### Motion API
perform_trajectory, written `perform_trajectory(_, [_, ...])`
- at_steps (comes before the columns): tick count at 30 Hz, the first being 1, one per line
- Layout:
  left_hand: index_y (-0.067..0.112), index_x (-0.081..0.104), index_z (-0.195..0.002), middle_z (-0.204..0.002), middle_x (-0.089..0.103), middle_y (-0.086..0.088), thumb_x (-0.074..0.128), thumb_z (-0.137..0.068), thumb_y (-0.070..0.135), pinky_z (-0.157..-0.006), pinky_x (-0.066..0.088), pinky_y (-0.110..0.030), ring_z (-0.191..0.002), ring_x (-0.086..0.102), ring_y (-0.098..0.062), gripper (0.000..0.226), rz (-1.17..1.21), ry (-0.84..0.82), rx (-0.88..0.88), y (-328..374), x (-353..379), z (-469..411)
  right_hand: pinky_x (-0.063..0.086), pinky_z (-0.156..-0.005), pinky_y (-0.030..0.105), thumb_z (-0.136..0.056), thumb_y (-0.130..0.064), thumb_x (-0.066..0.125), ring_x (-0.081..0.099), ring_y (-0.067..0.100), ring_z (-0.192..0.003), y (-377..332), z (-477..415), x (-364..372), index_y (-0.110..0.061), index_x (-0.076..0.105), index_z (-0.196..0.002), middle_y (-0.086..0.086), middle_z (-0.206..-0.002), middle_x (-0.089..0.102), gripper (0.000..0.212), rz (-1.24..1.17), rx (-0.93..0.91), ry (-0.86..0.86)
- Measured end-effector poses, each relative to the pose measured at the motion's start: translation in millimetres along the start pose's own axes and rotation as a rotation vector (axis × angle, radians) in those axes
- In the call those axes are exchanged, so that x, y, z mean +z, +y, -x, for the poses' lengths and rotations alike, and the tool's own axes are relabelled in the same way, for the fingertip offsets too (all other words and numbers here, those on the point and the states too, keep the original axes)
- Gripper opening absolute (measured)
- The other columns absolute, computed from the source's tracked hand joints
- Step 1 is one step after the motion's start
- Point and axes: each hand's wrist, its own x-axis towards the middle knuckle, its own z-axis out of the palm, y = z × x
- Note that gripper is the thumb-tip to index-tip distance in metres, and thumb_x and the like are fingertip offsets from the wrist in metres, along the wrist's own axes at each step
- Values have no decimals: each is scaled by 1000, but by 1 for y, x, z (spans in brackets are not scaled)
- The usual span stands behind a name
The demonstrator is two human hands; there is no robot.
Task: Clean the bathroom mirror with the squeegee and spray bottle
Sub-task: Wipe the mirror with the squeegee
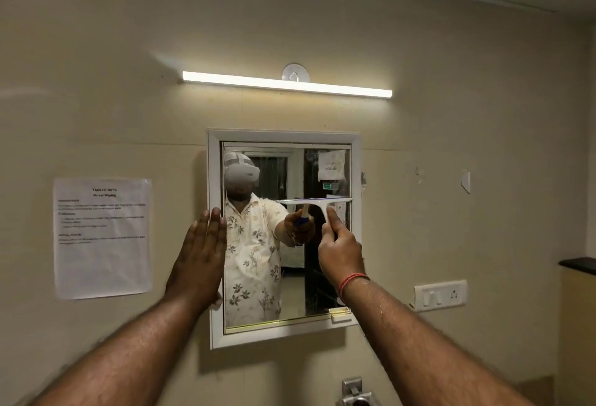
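Your right hand (338, 244) is wrapping round the handle of the squeegee (335, 202), fingers curled, so the tool is being firmly grasped. Your left hand (200, 264) is lying flat and released, fingers straight, pressing on the left side of the white frame (213, 325) and holding nothing. Let it brace there, off the glass, so you are not adding prints.

The blade is sitting level against the mirror (309, 276), about halfway up its right half, with its right end reaching the frame's inner edge. To my eye you are working a downward pull on that side. Aim at pressing evenly along the blade's whole width and carrying the stroke to the bottom rail in one go, since lifting partway is likely leaving a line. I cannot tell which parts of the glass are already wiped, so try overlapping each pass with its neighbour.

Drops are showing on your right forearm, so wiping the blade between passes is probably helping. The spray bottle is not showing anywhere here.

Farther out on the wall, a printed sheet (102, 238) is hanging left of the mirror, a switch plate (440, 294) is sitting to its lower right, and a light bar (287, 83) is glowing above
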Motion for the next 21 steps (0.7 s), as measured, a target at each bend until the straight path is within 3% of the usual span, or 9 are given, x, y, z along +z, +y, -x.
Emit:
perform_trajectory(3, [-5,-5,-172,-182,-21,-26,114,-35,39,-139,13,-58,-169,-19,-46,187,44,0,2,7,17,16,56,-104,35,-114,-39,45,60,10,-112,15,12,-1,-49,42,-160,-6,-152,62,47,20,4,-6])
perform_trajectory(6, [-6,-4,-172,-182,-18,-28,113,-40,30,-139,14,-58,-169,-18,-47,180,39,-19,-5,14,32,31,57,-108,46,-114,-42,44,60,11,-116,30,23,0,-55,41,-158,-6,-152,63,46,28,36,-15])
perform_trajectory(13, [-4,-6,-173,-183,-13,-27,107,-40,13,-138,20,-57,-171,-9,-44,175,121,-16,8,24,52,61,56,-109,45,-113,-46,43,63,12,-118,66,49,5,-62,39,-156,-8,-143,67,46,47,95,-21])
perform_trajectory(15, [-4,-7,-173,-183,-14,-27,111,-40,17,-138,20,-57,-171,-10,-44,179,137,-32,13,25,57,69,58,-100,38,-113,-46,44,65,6,-107,77,57,7,-62,40,-155,-12,-127,71,45,46,118,-11])
perform_trajectory(18, [-4,-8,-173,-183,-13,-26,112,-40,19,-138,16,-56,-172,-8,-44,181,149,-50,23,25,64,77,50,-80,21,-114,-43,44,61,0,-90,92,67,8,-59,41,-156,-24,-98,62,45,62,124,-3])
perform_trajectory(21, [-6,-5,-173,-183,-11,-27,114,-40,24,-138,20,-58,-171,-7,-44,180,139,-70,36,27,70,86,52,-78,22,-114,-42,45,63,3,-89,103,75,11,-58,43,-156,-27,-94,60,45,78,138,1])
